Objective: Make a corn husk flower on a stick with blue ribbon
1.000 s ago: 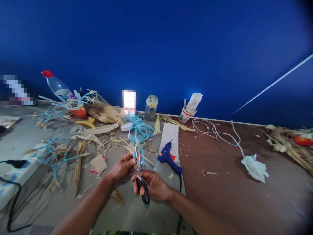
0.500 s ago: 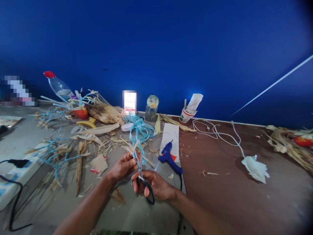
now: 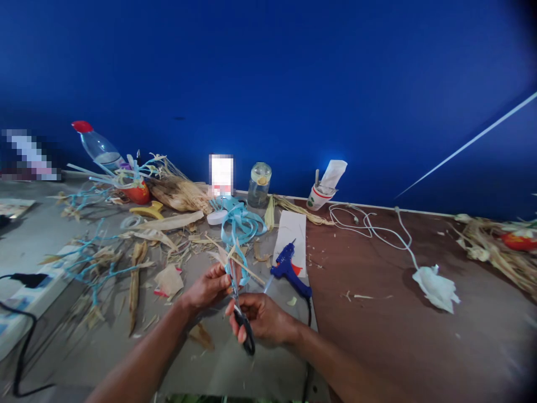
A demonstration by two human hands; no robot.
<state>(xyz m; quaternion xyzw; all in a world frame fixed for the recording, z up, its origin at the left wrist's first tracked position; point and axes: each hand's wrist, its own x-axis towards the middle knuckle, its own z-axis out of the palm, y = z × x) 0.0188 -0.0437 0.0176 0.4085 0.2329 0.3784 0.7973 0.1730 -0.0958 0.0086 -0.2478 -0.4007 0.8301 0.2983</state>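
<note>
My left hand (image 3: 212, 285) is closed in a pinch on a light blue ribbon, whose loops (image 3: 243, 221) lie in a loose heap beyond it. Pale pointed husk pieces (image 3: 223, 254) stick up from the same fingers; how they join the ribbon is hard to make out. In my right hand (image 3: 262, 316) are scissors (image 3: 244, 330) with black handles, their blades pointing up and away, against the ribbon at my left fingertips. To the right of both hands a blue glue gun (image 3: 289, 268) lies on a white sheet (image 3: 292, 229).
Blue-wrapped twigs (image 3: 98, 274), dried husks (image 3: 180, 193) and scraps cover the left side, beside a power strip (image 3: 37, 302). At the back stand a glass jar (image 3: 259, 187) and a paper cup (image 3: 321, 197). A white cable (image 3: 390, 244) and crumpled tissue (image 3: 436, 288) lie right.
The scissor handles have come together and the scissors have turned more upright. My left hand stays almost in place, with the ribbon still in its fingers.
</note>
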